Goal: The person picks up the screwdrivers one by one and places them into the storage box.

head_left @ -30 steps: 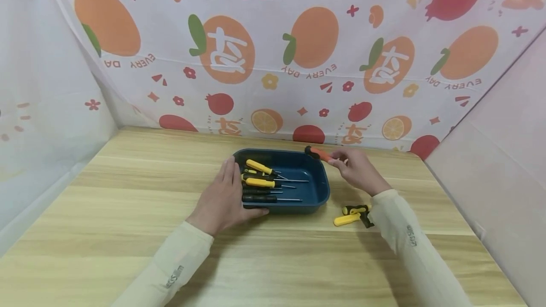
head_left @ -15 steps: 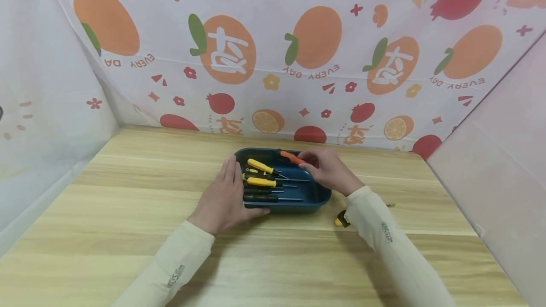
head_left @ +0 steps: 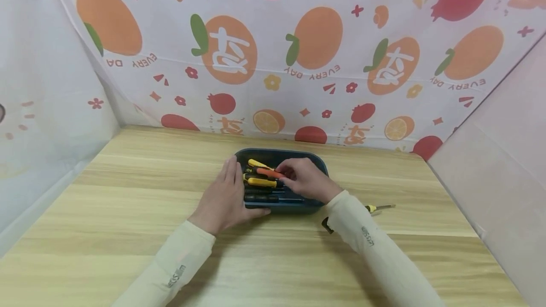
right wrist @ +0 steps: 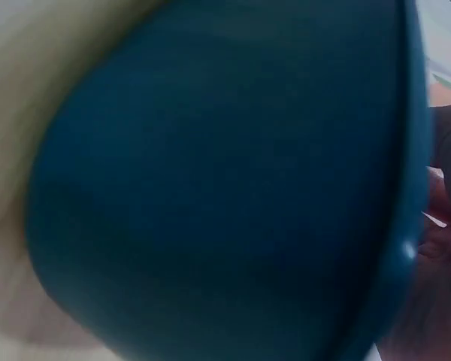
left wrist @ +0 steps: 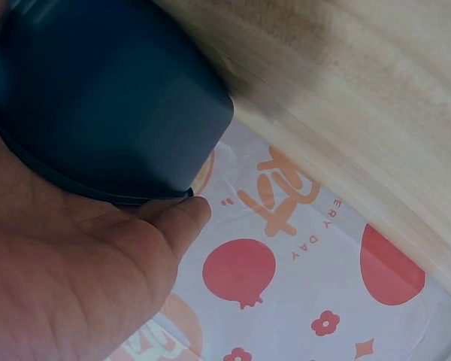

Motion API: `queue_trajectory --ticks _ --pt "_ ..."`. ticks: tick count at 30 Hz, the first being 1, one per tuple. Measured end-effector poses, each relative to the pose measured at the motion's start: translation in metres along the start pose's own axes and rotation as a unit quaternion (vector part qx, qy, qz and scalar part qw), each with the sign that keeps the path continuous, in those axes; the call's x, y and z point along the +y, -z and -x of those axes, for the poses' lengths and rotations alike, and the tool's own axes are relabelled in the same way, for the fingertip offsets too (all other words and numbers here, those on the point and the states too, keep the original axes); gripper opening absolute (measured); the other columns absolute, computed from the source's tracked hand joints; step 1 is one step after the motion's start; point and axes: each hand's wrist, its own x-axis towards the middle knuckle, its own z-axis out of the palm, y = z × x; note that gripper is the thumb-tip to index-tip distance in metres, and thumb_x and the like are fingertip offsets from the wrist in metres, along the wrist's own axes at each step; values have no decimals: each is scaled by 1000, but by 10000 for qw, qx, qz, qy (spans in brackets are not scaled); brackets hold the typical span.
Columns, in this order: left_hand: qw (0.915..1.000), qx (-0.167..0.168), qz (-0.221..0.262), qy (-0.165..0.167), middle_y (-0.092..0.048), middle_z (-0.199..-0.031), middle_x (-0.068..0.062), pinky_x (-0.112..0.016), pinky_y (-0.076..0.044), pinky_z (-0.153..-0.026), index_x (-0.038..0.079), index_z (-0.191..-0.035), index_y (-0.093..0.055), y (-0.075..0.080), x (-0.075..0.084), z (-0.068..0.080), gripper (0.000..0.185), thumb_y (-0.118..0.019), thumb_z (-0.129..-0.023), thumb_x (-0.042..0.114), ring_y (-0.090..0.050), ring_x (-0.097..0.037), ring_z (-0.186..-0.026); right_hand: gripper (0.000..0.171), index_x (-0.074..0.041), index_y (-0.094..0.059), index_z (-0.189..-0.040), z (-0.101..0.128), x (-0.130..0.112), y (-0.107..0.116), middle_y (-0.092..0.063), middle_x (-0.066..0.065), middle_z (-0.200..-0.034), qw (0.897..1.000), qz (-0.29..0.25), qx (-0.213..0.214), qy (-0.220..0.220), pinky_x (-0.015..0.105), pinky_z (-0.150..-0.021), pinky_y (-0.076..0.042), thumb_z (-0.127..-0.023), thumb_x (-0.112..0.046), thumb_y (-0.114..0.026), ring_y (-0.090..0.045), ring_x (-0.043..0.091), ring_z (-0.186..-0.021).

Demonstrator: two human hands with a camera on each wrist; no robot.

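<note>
A dark blue plastic box (head_left: 317,158) stands on the table, holding several screwdrivers with yellow or black handles. My left hand (head_left: 219,198) lies against its left end, fingers straight along the rim and thumb along the front wall. The left wrist view shows these fingertips (left wrist: 192,218) at the rim by a corner. Inside the box, my right hand (head_left: 304,179) pinches an orange-handled screwdriver (head_left: 269,173); its shaft is hidden by the hand. The handle overlaps a yellow-handled screwdriver (head_left: 261,182). In the right wrist view the box wall (right wrist: 225,180) covers most of the work.
Right of the box, a screwdriver (head_left: 379,207) with a yellow part and a metal shaft lies on the table (head_left: 277,269), partly under the right sleeve (head_left: 362,231). A black piece (head_left: 327,225) pokes out beside that sleeve. Fruit-patterned cloth (head_left: 273,60) hangs behind the table.
My right hand has carried the orange-handled screwdriver left and down, from above the box's right back corner to over the other handles. My left hand has stayed at the box.
</note>
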Motion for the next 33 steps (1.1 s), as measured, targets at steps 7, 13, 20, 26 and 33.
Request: queue_trajectory --ticks 7,13,20,26,33 --pt "9998 107 -107 -88 -30 -156 -36 -47 -41 -112 -19 -147 -34 -1 1 0 130 -65 -73 84 -35 -46 -144 16 -4 -73 -109 -3 2 -14 -70 2 -96 9993 38 -347 -101 23 -75 -57 -93 -7 -73 -62 10 -80" --pt "9998 106 -147 -81 -30 -156 -36 -47 -41 -112 -19 -147 -34 0 2 0 129 -65 -74 83 -35 -46 -144 16 -5 -74 -109 -3 4 -20 -70 1 -95 9988 148 -452 -90 22 -73 -55 -93 -8 -73 -60 10 -78" --pt "9998 104 -164 -48 -31 -156 -35 -46 -43 -110 -19 -147 -34 1 2 1 129 -66 -73 83 -36 -45 -143 17 -6 -75 -110 -3 6 -22 -68 2 -100 9982 197 -553 -81 23 -76 -56 -93 -9 -74 -61 12 -84" --pt "9998 78 -164 -33 -30 -156 -35 -46 -43 -110 -18 -147 -34 0 1 1 129 -66 -73 82 -36 -45 -143 18 -7 -76 -111 -5 7 -23 -68 2 -100 9974 204 -680 -98 22 -78 -57 -93 -10 -75 -62 11 -85" --pt "9998 104 -181 -55 -30 -156 -35 -46 -43 -110 -19 -147 -33 -1 1 -1 130 -65 -73 84 -36 -45 -143 16 -8 -76 -108 -6 9 -24 -70 1 -98 9975 175 -643 -219 22 -75 -57 -92 -10 -76 -62 10 -82"
